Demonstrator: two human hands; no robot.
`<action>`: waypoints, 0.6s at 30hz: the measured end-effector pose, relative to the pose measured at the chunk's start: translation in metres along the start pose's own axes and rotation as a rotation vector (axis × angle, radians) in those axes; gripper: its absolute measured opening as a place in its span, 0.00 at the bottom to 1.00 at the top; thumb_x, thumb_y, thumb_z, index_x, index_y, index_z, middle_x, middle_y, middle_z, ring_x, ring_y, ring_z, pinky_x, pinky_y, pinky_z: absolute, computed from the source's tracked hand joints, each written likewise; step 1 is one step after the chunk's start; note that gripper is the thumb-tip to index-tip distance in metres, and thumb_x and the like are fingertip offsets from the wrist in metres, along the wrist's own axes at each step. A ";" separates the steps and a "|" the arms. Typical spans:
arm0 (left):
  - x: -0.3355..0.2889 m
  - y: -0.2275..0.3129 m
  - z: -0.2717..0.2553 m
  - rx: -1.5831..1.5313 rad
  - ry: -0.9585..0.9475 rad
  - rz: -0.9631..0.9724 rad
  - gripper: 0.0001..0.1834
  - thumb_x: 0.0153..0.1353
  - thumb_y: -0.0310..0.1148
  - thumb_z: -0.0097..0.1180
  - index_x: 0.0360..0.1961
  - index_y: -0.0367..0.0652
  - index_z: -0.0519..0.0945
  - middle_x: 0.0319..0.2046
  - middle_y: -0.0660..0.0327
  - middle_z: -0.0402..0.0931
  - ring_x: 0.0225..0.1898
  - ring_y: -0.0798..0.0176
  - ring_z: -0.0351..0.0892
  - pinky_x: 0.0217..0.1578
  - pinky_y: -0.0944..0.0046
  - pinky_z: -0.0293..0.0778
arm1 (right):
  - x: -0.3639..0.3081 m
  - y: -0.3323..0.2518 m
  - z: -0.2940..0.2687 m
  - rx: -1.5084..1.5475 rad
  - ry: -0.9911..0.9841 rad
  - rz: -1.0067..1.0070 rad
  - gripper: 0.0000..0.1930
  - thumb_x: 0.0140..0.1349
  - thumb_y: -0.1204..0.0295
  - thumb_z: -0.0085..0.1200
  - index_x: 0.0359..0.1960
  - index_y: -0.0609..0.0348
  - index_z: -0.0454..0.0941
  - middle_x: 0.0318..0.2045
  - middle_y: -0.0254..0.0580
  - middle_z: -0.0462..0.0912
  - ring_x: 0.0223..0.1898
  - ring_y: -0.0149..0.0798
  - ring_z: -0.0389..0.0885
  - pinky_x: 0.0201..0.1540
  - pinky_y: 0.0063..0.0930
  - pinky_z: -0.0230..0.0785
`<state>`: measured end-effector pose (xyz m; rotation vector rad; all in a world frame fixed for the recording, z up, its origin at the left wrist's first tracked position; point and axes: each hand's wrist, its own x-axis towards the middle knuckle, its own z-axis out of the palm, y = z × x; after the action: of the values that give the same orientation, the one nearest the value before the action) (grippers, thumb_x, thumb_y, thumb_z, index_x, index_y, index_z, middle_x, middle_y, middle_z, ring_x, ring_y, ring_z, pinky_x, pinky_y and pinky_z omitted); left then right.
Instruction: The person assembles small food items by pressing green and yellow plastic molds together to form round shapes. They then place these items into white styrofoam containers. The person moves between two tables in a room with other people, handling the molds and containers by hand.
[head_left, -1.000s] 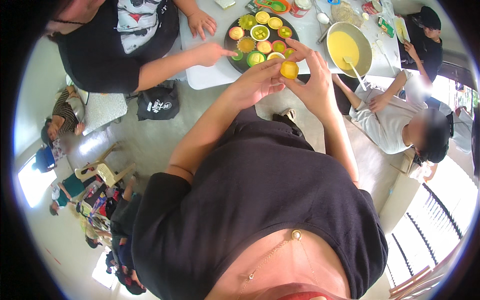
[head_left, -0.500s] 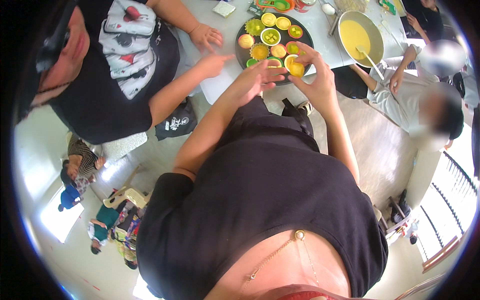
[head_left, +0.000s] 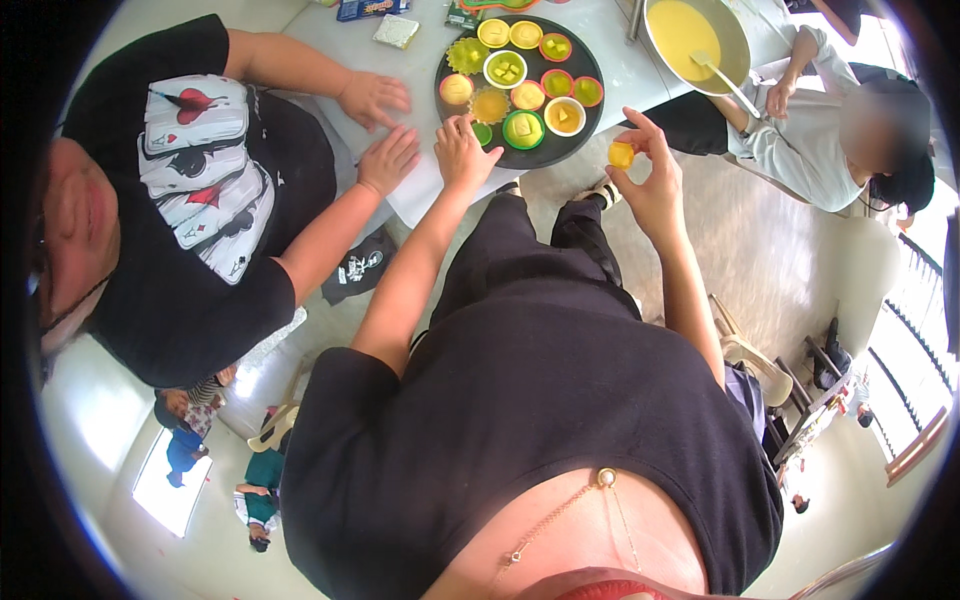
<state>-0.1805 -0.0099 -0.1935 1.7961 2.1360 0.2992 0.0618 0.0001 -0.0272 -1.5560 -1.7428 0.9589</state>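
Note:
A round black tray (head_left: 567, 150) on the table bears several small filled cups in yellow, green, orange and white. Among them are a green cup (head_left: 523, 130) and a white cup (head_left: 566, 117) near its front edge. To the right of the tray, my right hand (head_left: 655, 180) is raised, pinching a small yellow cup (head_left: 621, 154) between thumb and fingers. My left hand (head_left: 463, 158) is at the tray's front-left edge, thumb spread from the fingers, closest to a small green cup (head_left: 482, 133). Whether its fingertips touch the tray or that cup is unclear.
Beside me on the left, a person in a black printed shirt (head_left: 210, 170) rests both hands on the white table (head_left: 345, 110). A large metal bowl (head_left: 742, 45) of yellow liquid with a spatula (head_left: 725, 82) stands right. Another person (head_left: 800, 140) sits beyond it.
My right hand has moved right, off the tray, with the yellow cup. My left hand has shifted left to the tray's edge. The neighbour's pointing hand now lies flatter on the table.

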 end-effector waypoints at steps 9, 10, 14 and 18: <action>-0.006 -0.007 0.015 -0.003 0.057 -0.030 0.35 0.42 0.32 0.67 0.51 0.43 0.63 0.44 0.58 0.69 0.48 0.52 0.67 0.44 0.52 0.64 | -0.008 0.002 0.006 0.040 -0.005 -0.008 0.32 0.42 0.85 0.53 0.55 0.56 0.68 0.35 0.39 0.76 0.40 0.39 0.72 0.49 0.30 0.64; -0.006 -0.008 0.013 -0.001 0.070 -0.013 0.34 0.42 0.32 0.66 0.51 0.42 0.63 0.44 0.58 0.69 0.48 0.53 0.67 0.44 0.53 0.64 | -0.008 -0.001 0.005 0.055 -0.016 -0.002 0.32 0.42 0.84 0.54 0.55 0.56 0.68 0.35 0.39 0.76 0.40 0.39 0.72 0.49 0.31 0.64; -0.012 -0.011 0.005 -0.002 0.050 0.032 0.36 0.42 0.32 0.68 0.51 0.42 0.62 0.45 0.59 0.70 0.48 0.53 0.67 0.43 0.52 0.65 | -0.007 -0.001 0.004 0.035 -0.033 -0.023 0.32 0.42 0.85 0.54 0.55 0.57 0.68 0.35 0.38 0.75 0.39 0.35 0.73 0.49 0.27 0.65; -0.018 -0.012 0.001 -0.053 0.054 0.040 0.38 0.40 0.34 0.69 0.52 0.42 0.62 0.47 0.59 0.70 0.49 0.53 0.67 0.43 0.52 0.65 | -0.004 -0.003 0.002 0.038 -0.023 -0.034 0.32 0.42 0.84 0.54 0.55 0.57 0.67 0.35 0.40 0.76 0.39 0.39 0.73 0.48 0.30 0.65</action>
<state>-0.1882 -0.0298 -0.1964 1.8222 2.1097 0.4143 0.0594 -0.0041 -0.0256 -1.4924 -1.7516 0.9905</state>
